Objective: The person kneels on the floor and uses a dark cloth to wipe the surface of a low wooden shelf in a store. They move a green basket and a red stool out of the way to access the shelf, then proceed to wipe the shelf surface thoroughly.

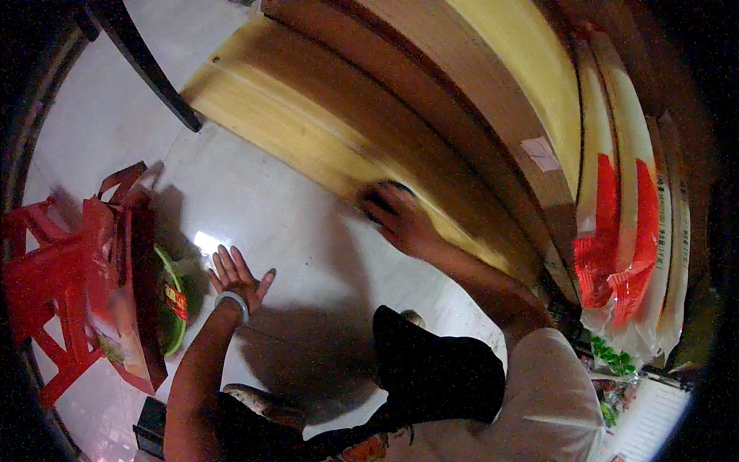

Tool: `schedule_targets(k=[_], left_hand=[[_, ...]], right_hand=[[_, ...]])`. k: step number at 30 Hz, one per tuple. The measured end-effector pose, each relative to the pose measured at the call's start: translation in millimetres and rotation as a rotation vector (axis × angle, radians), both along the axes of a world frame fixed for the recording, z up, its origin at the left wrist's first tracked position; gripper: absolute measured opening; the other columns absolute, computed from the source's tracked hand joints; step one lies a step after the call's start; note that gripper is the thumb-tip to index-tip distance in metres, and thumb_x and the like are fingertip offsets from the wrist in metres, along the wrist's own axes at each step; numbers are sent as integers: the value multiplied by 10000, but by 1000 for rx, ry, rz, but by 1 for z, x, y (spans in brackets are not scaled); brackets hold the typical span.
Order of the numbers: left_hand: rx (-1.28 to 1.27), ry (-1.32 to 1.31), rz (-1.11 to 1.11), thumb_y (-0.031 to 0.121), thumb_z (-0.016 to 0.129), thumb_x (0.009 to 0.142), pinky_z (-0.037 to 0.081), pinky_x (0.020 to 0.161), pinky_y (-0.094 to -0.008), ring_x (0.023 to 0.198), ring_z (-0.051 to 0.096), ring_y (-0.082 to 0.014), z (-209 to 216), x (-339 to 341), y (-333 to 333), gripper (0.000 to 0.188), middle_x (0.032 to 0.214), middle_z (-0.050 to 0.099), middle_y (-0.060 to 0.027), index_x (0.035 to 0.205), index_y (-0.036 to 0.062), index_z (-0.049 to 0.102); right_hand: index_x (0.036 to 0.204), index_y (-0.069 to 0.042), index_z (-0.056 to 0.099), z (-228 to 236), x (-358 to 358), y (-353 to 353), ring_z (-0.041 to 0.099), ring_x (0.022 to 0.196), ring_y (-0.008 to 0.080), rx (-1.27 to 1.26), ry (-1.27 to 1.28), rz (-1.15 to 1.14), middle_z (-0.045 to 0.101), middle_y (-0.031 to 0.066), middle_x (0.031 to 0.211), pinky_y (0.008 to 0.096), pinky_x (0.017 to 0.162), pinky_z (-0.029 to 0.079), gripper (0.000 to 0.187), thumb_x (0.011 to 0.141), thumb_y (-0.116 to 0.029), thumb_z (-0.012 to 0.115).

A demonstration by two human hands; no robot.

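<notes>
Pale sleeve [550, 385], long yellow wooden ledge [312, 155]

Glossy floor [296, 208] is gleaming at centre; smooth, wood-look boards [362, 127] are showing soft sheen up top; plastic stool [48, 269] is looking slick, far left; plastic-film packets [633, 262] are shining at right.
</notes>
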State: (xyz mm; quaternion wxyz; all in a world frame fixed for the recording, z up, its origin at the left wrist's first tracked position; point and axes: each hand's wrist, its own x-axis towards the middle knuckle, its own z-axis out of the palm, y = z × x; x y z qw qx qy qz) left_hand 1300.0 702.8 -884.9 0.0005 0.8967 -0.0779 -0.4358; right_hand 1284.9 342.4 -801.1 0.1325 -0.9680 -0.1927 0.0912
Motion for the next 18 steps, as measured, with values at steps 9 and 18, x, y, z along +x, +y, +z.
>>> schedule_targets(k=[9, 18], left_hand=[[5, 10, 5, 743, 324, 826, -46, 1093, -587, 1401, -160, -402, -3, 0, 2, 1072, 1514, -169, -240, 1455, -15, -98], [-35, 26, 17, 756, 331, 813, -70, 1083, -597, 1397, -182, -395, -2, 4, -4, 1091, 1514, -165, -241, 1455, -14, -97]], right_hand=[[1353, -34, 428, -87, -179, -152, 377, 1274, 411, -42, -372, -888, 390, 236, 1398, 445, 1074, 294, 490, 955, -315, 379], [1423, -84, 305, -124, 140, 21, 387, 1241, 419, -167, -579, -886, 368, 236, 1393, 543, 1031, 304, 645, 872, -372, 477]])
